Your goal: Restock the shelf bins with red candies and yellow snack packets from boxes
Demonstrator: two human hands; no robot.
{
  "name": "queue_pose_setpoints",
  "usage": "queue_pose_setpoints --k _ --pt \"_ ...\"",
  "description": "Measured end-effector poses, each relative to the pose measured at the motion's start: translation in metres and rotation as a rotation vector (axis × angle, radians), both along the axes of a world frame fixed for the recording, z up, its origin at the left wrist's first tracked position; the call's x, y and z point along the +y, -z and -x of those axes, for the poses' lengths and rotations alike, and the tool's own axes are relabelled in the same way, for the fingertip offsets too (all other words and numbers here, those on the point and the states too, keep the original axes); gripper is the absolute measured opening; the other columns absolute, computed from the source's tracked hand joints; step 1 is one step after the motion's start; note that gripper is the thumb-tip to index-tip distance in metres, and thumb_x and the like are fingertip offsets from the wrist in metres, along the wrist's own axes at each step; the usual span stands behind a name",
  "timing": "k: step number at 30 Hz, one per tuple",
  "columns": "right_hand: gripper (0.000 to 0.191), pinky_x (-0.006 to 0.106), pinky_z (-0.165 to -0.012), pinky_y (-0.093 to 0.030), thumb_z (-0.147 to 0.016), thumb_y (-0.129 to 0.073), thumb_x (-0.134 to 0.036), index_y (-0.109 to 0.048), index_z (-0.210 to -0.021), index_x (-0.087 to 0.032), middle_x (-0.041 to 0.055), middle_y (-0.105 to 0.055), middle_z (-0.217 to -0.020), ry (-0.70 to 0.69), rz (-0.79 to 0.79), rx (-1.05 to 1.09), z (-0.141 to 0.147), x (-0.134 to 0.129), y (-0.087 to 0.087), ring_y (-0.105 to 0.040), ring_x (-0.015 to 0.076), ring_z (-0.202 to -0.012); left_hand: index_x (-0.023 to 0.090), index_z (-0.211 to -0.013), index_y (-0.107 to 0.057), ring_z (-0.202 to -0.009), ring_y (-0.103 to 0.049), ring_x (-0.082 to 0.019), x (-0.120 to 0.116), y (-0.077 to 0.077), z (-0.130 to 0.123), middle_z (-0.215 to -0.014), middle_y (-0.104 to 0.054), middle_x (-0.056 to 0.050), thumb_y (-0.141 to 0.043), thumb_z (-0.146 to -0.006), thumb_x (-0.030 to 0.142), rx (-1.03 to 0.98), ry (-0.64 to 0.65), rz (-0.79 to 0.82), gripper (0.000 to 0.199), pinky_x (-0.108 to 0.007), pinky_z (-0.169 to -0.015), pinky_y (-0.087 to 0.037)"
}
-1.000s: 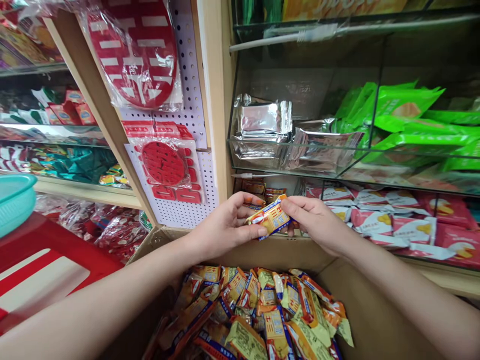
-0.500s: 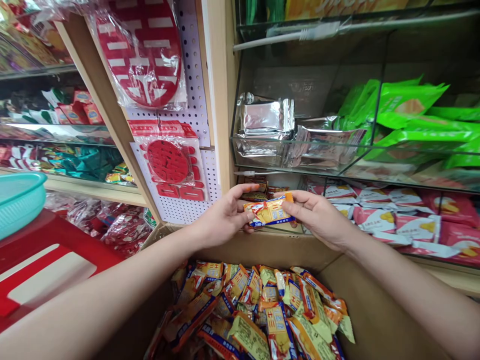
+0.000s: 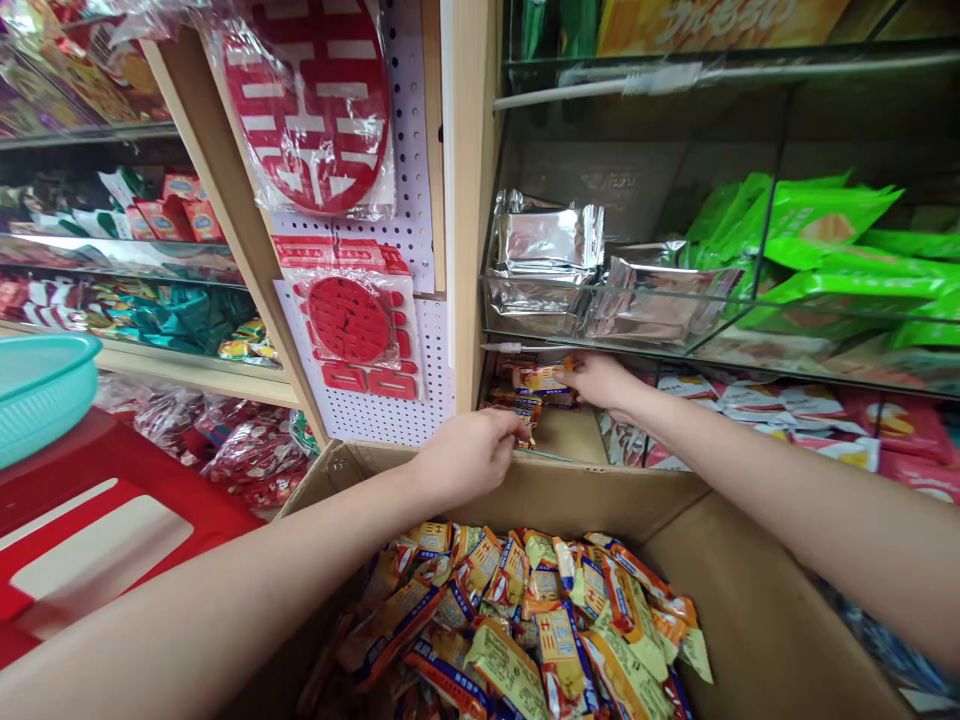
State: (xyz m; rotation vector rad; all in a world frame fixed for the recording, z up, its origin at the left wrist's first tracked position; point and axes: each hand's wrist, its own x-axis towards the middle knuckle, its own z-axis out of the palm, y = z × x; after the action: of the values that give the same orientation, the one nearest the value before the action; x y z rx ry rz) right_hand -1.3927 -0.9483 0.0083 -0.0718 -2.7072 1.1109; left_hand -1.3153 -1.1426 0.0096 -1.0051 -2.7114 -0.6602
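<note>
An orange and blue snack packet (image 3: 541, 379) lies in the low shelf compartment, its right end pinched by my right hand (image 3: 600, 382), which reaches in under the glass shelf. My left hand (image 3: 474, 452) is closed at the compartment's front edge, with its fingertips at another small packet (image 3: 523, 415); whether they grip it is hard to tell. Below both hands, a cardboard box (image 3: 600, 500) holds several snack packets (image 3: 559, 650) of the same orange, yellow and blue kind.
Silver packets (image 3: 551, 240) and green bags (image 3: 832, 230) fill the glass shelf above. Pink and white packets (image 3: 840, 455) lie to the right. A red stool (image 3: 150, 500) bearing a teal basket (image 3: 45, 400) stands left. Red decorations (image 3: 352, 320) hang on a pegboard.
The packet held between both hands above the box is now in the low compartment. My right hand has moved forward into the shelf, and my left hand has come away and closed.
</note>
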Motion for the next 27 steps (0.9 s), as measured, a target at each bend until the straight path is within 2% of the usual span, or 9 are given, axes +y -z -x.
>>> queue_pose_setpoints --k 4,9,13,15,17,19,22,27 --pt "0.023 0.03 -0.065 -0.042 -0.067 -0.057 -0.027 -0.06 -0.085 -0.012 0.0131 -0.061 -0.093 0.101 -0.063 0.013 0.041 -0.017 0.007 -0.056 0.0244 -0.082 0.019 -0.091 -0.057 -0.074 -0.056 -0.014 0.0 0.001 0.001 -0.083 -0.063 -0.001 -0.032 -0.076 0.015 -0.026 0.043 0.061 0.029 -0.024 -0.067 -0.043" --pt "0.026 0.025 -0.065 -0.043 -0.072 -0.051 -0.031 -0.06 -0.091 -0.016 0.008 -0.061 -0.095 0.062 -0.047 0.056 0.05 -0.023 0.019 -0.057 0.0197 -0.081 0.02 -0.089 -0.058 -0.073 -0.056 -0.013 -0.004 -0.003 0.003 -0.083 -0.063 -0.001 -0.032 -0.076 0.017 -0.088 0.052 0.06 0.029 -0.023 -0.066 -0.042" --pt "0.025 0.023 -0.057 -0.042 -0.069 -0.051 -0.036 -0.062 -0.083 -0.018 0.0036 -0.064 -0.084 -0.031 -0.056 0.017 0.039 -0.013 0.015 -0.057 0.0174 -0.07 0.02 -0.09 -0.058 -0.071 -0.056 -0.013 -0.005 -0.005 0.007 -0.082 -0.063 -0.001 -0.033 -0.077 0.019 -0.159 0.066 0.072 0.029 -0.023 -0.066 -0.042" --pt "0.021 0.022 -0.056 -0.041 -0.067 -0.053 -0.033 -0.061 -0.08 -0.018 0.0018 -0.064 -0.08 -0.151 -0.082 -0.015 0.033 -0.008 0.011 -0.056 0.0163 -0.069 0.02 -0.091 -0.058 -0.073 -0.055 -0.013 -0.004 -0.005 0.009 -0.082 -0.062 -0.002 -0.033 -0.078 0.02 -0.181 0.077 0.071 0.029 -0.023 -0.067 -0.042" --pt "0.019 0.02 -0.055 -0.04 -0.065 -0.054 -0.026 -0.059 -0.081 -0.018 0.0003 -0.063 -0.078 -0.325 -0.171 -0.041 0.029 -0.006 0.007 -0.056 0.0146 -0.068 0.02 -0.092 -0.058 -0.074 -0.055 -0.013 -0.004 -0.006 0.01 -0.083 -0.062 -0.001 -0.033 -0.079 0.021 -0.194 0.087 0.076 0.028 -0.023 -0.068 -0.042" --pt "0.022 0.019 -0.055 -0.038 -0.063 -0.054 -0.023 -0.058 -0.084 -0.017 0.0005 -0.063 -0.079 -0.418 -0.337 -0.037 0.025 -0.008 0.006 -0.055 0.0141 -0.069 0.021 -0.093 -0.058 -0.075 -0.055 -0.013 -0.004 -0.006 0.01 -0.083 -0.062 -0.001 -0.033 -0.08 0.022 -0.2 0.096 0.088 0.028 -0.023 -0.069 -0.042" --pt "0.027 0.02 -0.056 -0.036 -0.062 -0.056 -0.026 -0.058 -0.086 -0.016 0.0029 -0.062 -0.084 -0.332 -0.552 -0.004 0.021 -0.012 0.006 -0.054 0.0159 -0.072 0.021 -0.094 -0.057 -0.076 -0.055 -0.013 -0.003 -0.006 0.009 -0.083 -0.062 -0.001 -0.032 -0.08 0.021 -0.201 0.103 0.097 0.029 -0.023 -0.07 -0.041" --pt "0.027 0.021 -0.059 -0.036 -0.064 -0.055 -0.028 -0.058 -0.089 -0.017 0.0039 -0.063 -0.088 -0.251 -0.629 0.03 0.021 -0.013 0.007 -0.054 0.0172 -0.075 0.02 -0.095 -0.057 -0.078 -0.055 -0.013 -0.002 -0.006 0.007 -0.085 -0.062 -0.001 -0.032 -0.079 0.02 -0.202 0.099 0.101 0.03 -0.024 -0.072 -0.041"
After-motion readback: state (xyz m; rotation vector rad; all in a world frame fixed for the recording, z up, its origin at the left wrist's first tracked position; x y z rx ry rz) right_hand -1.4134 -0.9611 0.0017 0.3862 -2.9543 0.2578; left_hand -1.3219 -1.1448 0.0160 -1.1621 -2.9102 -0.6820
